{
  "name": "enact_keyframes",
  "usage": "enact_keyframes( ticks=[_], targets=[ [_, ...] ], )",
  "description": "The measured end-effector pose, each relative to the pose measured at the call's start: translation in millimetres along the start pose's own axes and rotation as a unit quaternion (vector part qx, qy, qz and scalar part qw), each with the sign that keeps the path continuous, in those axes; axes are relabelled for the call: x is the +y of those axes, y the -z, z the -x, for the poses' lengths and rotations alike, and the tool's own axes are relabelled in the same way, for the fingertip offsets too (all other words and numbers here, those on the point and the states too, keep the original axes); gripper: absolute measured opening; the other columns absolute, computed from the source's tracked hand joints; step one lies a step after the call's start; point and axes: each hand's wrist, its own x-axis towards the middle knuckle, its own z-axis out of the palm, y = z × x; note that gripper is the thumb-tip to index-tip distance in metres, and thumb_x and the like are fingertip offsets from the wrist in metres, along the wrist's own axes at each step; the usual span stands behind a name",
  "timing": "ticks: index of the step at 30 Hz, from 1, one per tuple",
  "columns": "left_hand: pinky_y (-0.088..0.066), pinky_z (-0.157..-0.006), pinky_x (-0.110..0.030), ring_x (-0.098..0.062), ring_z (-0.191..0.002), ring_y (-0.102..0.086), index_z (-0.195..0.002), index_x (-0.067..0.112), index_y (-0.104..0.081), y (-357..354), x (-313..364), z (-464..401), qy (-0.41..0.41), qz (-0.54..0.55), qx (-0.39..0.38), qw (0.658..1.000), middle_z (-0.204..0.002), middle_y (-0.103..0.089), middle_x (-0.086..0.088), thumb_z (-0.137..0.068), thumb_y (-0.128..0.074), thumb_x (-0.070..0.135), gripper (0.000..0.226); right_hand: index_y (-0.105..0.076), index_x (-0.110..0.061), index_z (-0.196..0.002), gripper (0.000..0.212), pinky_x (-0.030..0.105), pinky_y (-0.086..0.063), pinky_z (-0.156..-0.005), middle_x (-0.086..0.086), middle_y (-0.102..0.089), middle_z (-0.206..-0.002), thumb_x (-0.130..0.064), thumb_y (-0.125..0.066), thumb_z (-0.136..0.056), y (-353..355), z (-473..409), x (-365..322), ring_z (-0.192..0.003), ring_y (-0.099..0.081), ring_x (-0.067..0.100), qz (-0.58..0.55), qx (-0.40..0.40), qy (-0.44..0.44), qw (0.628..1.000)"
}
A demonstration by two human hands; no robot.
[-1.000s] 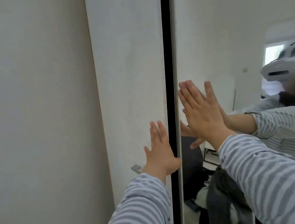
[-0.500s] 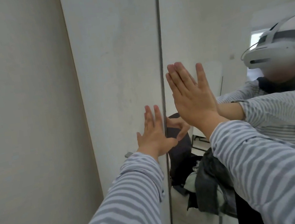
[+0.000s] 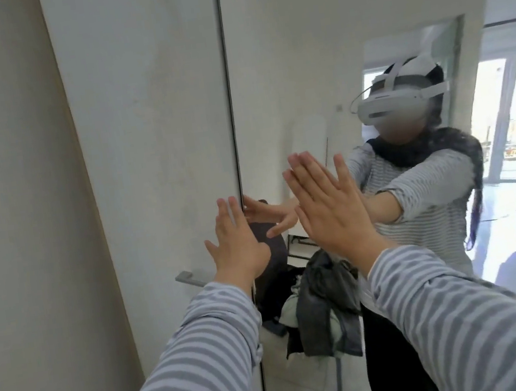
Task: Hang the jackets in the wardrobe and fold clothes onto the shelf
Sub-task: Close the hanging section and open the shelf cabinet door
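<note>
While both hands lie flat with straight fingers, the left hand (image 3: 235,243) on the white wardrobe door (image 3: 155,136) just beside its upright seam, the right hand (image 3: 328,208) on the mirrored door (image 3: 281,42), holding nothing, the jackets (image 3: 326,305) show only as a reflection, piled behind the person.

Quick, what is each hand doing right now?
Left hand: open, flat against the white door.
Right hand: open, flat against the mirrored door.

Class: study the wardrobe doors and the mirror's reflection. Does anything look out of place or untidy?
The doors look shut and flush, both hands flat on them. In the mirror, clothes are heaped over a chair: still unhung, unfolded.
</note>
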Motion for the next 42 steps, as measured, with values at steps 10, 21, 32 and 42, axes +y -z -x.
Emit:
enact_keyframes(
  ticks=[10, 21, 32, 42],
  targets=[
    [-0.035, -0.108, -0.048, -0.024, -0.136, -0.033, -0.138, 0.018, -0.036, -45, 127, 64, -0.167, 0.112, 0.190, 0.961, -0.149, -0.028, 0.000, -0.078, -0.057, 0.011, 0.064, -0.027, -0.014, -0.150, 0.057, 0.064, -0.016, -0.112, 0.013, -0.017, -0.159, -0.030, -0.038, -0.097, 39, 134, 107, -0.146, -0.015, 0.033, 0.046, -0.053, -0.077, 0.995],
    [-0.033, -0.109, -0.043, -0.022, -0.136, -0.027, -0.141, 0.018, -0.033, -111, 246, 175, -0.275, 0.228, 0.066, 0.932, -0.149, -0.027, 0.000, -0.078, -0.053, 0.011, 0.066, -0.045, -0.016, -0.140, 0.051, 0.057, -0.027, -0.109, 0.016, -0.042, -0.144, -0.024, -0.047, -0.091, 81, 298, 133, -0.135, -0.038, 0.036, 0.013, -0.079, -0.222, 0.972],
    [-0.040, -0.108, -0.042, -0.026, -0.127, -0.046, -0.143, 0.015, -0.037, -133, 278, 223, -0.142, 0.349, -0.206, 0.903, -0.140, -0.048, -0.007, -0.089, -0.043, 0.012, 0.054, -0.059, -0.004, -0.120, 0.039, 0.049, -0.043, -0.102, 0.014, -0.066, -0.114, -0.027, -0.057, -0.088, 82, 359, 116, -0.106, -0.061, 0.033, -0.108, -0.229, -0.309, 0.917],
    [-0.031, -0.115, -0.038, -0.023, -0.137, -0.037, -0.151, 0.020, -0.023, -113, 261, 283, -0.133, 0.359, -0.195, 0.903, -0.152, -0.036, -0.004, -0.096, -0.036, 0.023, 0.057, -0.054, -0.004, -0.128, 0.039, 0.046, -0.044, -0.099, 0.012, -0.061, -0.118, -0.016, -0.049, -0.091, 135, 388, 105, -0.116, -0.054, 0.033, -0.147, -0.226, -0.287, 0.919]
  ],
)
